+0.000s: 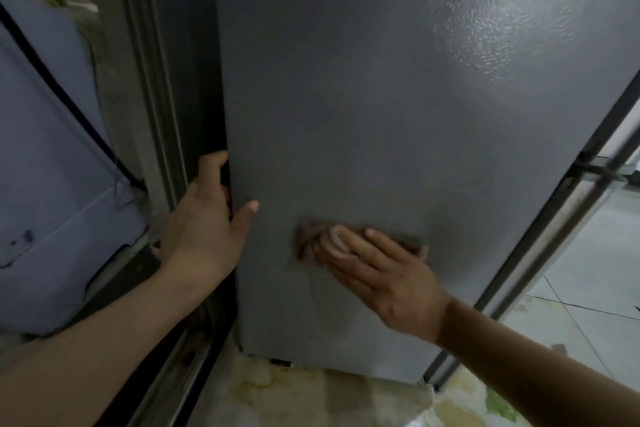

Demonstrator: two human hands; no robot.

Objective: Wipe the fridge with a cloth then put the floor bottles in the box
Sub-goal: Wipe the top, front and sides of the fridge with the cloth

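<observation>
From the head view I see my right hand (377,270) pressing the brown cloth (360,241) flat, fingers straight, against the grey fridge (346,97) side. My left hand (204,218) is just beside it, left of the cloth, curled round the fridge's left edge, thumb on the panel. Patterned floor (329,395) lies below both hands.

The fridge (363,97) stands upright, its grey pebbled side panel glossy with a light glare near the top. A brownish cloth (311,236), blurred and crumpled, lies flat against the lower panel, pressed under the right hand (381,270), poking out beyond the fingertips.
</observation>
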